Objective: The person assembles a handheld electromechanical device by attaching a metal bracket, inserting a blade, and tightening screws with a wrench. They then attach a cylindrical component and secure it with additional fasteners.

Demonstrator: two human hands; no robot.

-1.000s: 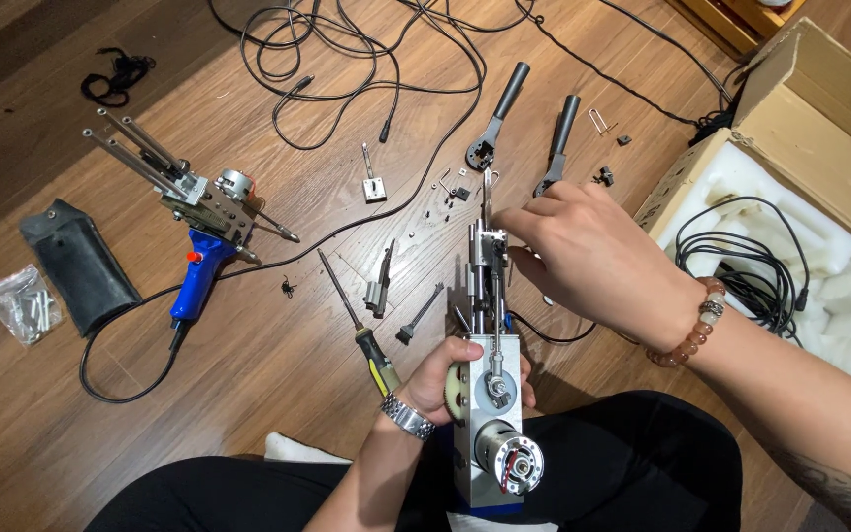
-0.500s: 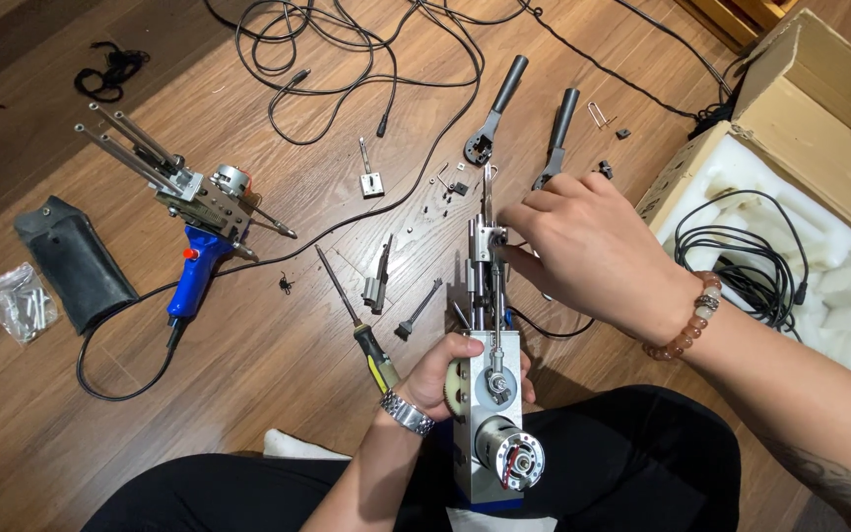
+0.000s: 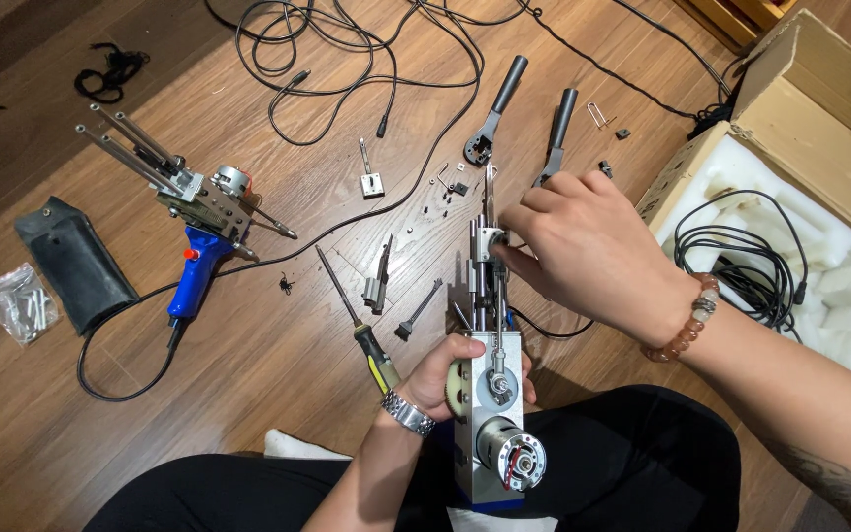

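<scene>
- Your left hand is clamped around the silver box-shaped metal machine body resting upright on your lap, near the bottom centre; it has not moved over the last second.
- Your right hand has slid slightly along the machine's steel rods, its fingertips now pinched on the small silver clamp block, so the fitting work stays at that block.
- Left of it lie a yellow-handled screwdriver and, farther left, a blue-handled tufting gun.

Blue-handled tufting gun lies toward the floor's left edge, black pouch beside it; cardboard box sits at the right edge.
</scene>
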